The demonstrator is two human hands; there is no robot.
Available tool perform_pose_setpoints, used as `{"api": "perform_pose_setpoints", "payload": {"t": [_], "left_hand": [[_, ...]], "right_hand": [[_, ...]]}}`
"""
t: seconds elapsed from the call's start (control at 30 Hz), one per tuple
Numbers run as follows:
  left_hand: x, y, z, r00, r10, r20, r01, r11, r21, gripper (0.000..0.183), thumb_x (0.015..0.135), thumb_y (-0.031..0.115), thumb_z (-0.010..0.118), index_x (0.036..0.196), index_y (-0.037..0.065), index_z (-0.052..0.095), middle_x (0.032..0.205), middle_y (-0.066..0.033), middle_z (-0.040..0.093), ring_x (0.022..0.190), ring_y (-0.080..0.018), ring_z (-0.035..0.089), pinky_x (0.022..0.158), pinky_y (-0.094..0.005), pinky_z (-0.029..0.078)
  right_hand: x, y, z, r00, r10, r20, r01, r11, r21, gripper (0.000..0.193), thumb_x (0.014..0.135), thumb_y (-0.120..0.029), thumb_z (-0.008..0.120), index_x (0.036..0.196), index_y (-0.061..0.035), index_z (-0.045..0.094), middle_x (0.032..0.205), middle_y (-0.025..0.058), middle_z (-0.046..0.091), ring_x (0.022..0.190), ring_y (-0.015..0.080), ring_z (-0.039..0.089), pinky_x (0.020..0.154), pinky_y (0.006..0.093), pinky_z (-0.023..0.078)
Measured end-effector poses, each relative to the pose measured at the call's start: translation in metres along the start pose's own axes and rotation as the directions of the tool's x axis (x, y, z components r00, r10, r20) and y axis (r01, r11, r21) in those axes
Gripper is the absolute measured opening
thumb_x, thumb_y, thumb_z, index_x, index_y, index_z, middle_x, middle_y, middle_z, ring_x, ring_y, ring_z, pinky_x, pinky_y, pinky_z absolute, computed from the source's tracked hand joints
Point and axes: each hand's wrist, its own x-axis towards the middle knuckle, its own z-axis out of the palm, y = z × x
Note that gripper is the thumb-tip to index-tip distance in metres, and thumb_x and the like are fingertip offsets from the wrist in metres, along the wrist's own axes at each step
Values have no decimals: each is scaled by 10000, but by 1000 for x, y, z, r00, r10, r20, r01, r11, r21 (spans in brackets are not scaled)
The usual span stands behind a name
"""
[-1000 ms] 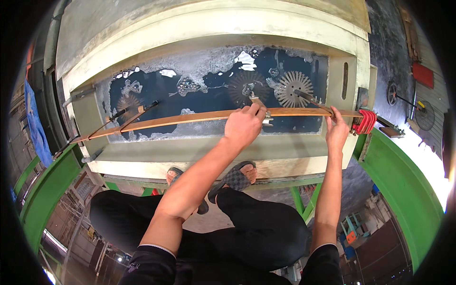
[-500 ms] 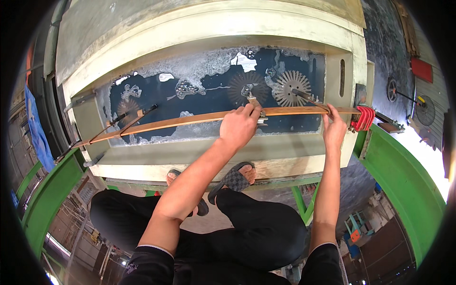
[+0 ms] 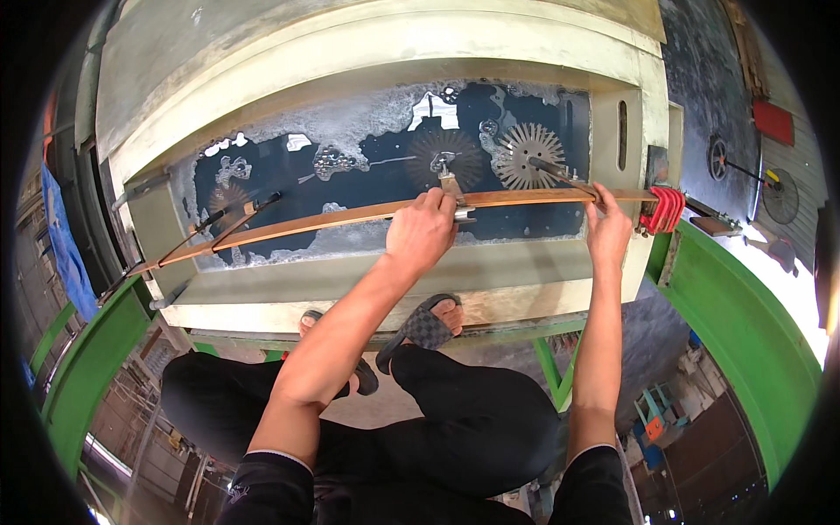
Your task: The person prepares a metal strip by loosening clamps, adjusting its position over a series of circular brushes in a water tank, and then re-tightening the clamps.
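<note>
A long copper-coloured bar [image 3: 516,198] spans a tank [image 3: 619,219] of dark liquid. My left hand [image 3: 422,229] is closed round a metal hanger [image 3: 451,188] on the bar's middle. Below this hanger, a slotted round metal disc [image 3: 429,149] shows dimly under the surface. My right hand [image 3: 608,227] pinches the near end of a metal rod [image 3: 560,174] where it meets the bar. At the rod's far end is a brighter slotted disc [image 3: 531,140], shown more clearly. The fingertips of both hands are partly hidden.
Two dark rods [image 3: 241,220] cross the bar at the left, near another dim disc [image 3: 229,198]. Red cables [image 3: 667,212] wrap the bar's right end. Foam [image 3: 350,118] floats on the liquid. Green beams [image 3: 735,306] flank the tank.
The view has shifted slightly. My left hand and the hanger appear a little further left along the bar. My right hand stays on the rod.
</note>
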Motion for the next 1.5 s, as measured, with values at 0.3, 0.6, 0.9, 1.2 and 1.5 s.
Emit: {"api": "perform_pose_setpoints", "payload": {"t": [0.3,0.6,0.9,1.2,1.5], "left_hand": [[1,4,-17,997,-61,55,66,993,-101,357,775,104,705,1109,14,617,964,-116,587,886,-311,659,730,-433,562],[-86,-124,-174,799,-380,465,178,889,422,388,790,129,653,1166,29,639,981,-212,697,906,-392,682,802,-481,554],[-235,-325,-252,904,-377,204,287,886,363,374,847,280,724,1208,190,688,1065,-111,675,936,-345,670,794,-459,550],[-238,-357,-193,952,-144,270,50,944,327,524,769,181,737,1264,77,597,1088,-80,613,892,-280,670,724,-392,562],[-117,-254,-121,837,431,337,-524,808,267,294,809,145,594,1064,6,637,974,-112,600,749,-239,691,603,-349,561]], "right_hand": [[-10,-34,-24,994,106,16,-97,953,-286,436,856,-244,757,1275,-176,657,883,190,720,854,307,717,744,403,537],[-72,-137,51,778,-605,170,628,761,-163,703,801,-368,777,1410,-153,497,1229,82,608,1212,299,506,1087,518,304],[-56,-135,70,755,-605,254,644,758,-108,398,784,-288,764,1135,-121,680,1055,48,663,1039,275,566,954,430,401],[-85,-158,62,851,-443,283,508,831,-227,836,804,-259,778,1513,-131,353,1487,165,436,1407,354,361,1180,544,215],[-103,-174,57,868,-458,190,492,844,-213,576,877,-241,702,1415,-165,509,1377,168,546,1336,375,445,1159,530,275]]}}
